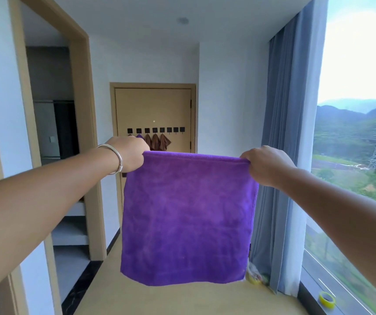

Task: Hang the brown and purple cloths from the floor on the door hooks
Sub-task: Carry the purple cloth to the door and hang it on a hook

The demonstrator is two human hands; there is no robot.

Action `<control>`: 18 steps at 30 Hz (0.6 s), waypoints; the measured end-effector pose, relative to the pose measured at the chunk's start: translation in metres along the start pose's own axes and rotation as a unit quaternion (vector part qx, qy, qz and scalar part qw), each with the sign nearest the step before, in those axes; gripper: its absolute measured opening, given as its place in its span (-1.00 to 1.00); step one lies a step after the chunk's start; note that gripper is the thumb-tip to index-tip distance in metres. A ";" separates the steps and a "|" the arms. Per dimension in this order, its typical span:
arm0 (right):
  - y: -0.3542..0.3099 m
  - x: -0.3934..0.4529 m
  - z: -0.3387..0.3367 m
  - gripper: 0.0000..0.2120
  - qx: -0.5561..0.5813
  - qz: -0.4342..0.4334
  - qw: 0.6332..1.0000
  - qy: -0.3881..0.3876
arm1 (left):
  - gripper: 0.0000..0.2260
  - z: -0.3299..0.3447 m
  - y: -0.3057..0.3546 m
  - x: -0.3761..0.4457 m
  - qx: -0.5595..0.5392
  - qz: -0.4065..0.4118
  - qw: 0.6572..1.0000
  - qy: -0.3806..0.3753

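Both arms reached forward, the left hand and right hand each pinching a top corner of the purple cloth — held spread, hanging flat. Beyond it open floor ran to the door, between wall and curtain — brown cloths hung on its hooks.

A cloth hung spread between the left hand and right hand, in front of the door. Behind it, other cloths hung from the door hooks; a curtain stood to the right.
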State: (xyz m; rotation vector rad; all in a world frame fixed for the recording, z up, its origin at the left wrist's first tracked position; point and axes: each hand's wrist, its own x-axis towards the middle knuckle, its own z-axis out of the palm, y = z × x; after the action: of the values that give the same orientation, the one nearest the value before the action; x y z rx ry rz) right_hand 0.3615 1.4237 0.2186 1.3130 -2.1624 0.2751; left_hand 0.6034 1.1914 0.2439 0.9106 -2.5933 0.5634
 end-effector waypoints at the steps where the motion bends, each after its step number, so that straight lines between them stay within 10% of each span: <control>1: 0.001 0.002 -0.002 -0.58 0.000 0.000 1.000 0.000 | -0.84 -0.002 0.001 0.001 0.000 -0.003 1.000 0.001; 18: -0.041 0.113 0.077 -0.57 -0.007 -0.022 1.000 -0.018 | -0.81 0.084 -0.074 0.083 -0.010 -0.013 1.000 0.001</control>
State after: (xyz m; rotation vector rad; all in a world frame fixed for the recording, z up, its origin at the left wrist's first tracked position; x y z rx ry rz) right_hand 0.3292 1.2849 0.2172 1.3659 -2.1590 0.2185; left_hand 0.5756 1.0561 0.2254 0.9360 -2.5760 0.5297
